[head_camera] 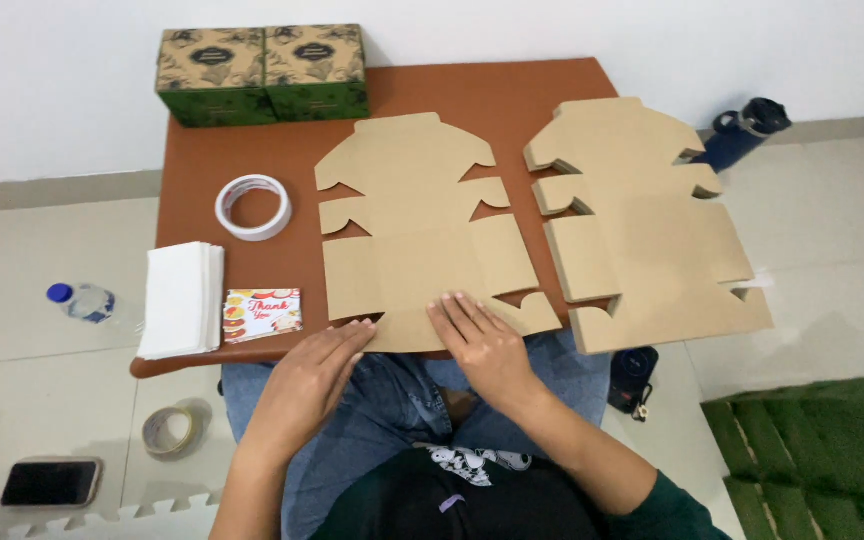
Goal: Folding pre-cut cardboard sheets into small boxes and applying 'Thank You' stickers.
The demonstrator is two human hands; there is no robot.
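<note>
A flat, unfolded brown cardboard box blank (417, 235) lies in the middle of the reddish-brown desk (202, 160), its near edge at the desk's front rim. The left hand (312, 375) rests palm down on that near edge, fingers (352, 333) stretched flat and close together, gripping nothing. The right hand (482, 345) lies just beside it on the same edge, fingers (452, 310) slightly spread and pressed flat on the cardboard, also holding nothing.

A second flat brown cardboard blank (642, 230) lies to the right, well over the desk's right rim. At the far left corner stand two green and tan printed boxes (262, 72), side by side and touching, each with a dark oval label on the lid. Nearer, a white roll of tape (253, 207) lies flat, and below it a stack of white paper sheets (182, 298) sits at the left rim, with a small colourful printed card (263, 314) just beside it.

On the tiled floor are a clear plastic bottle with a blue cap (80, 300), a roll of clear tape (170, 430), a dark phone (50, 482) and a dark blue flask (747, 130) by the wall.
</note>
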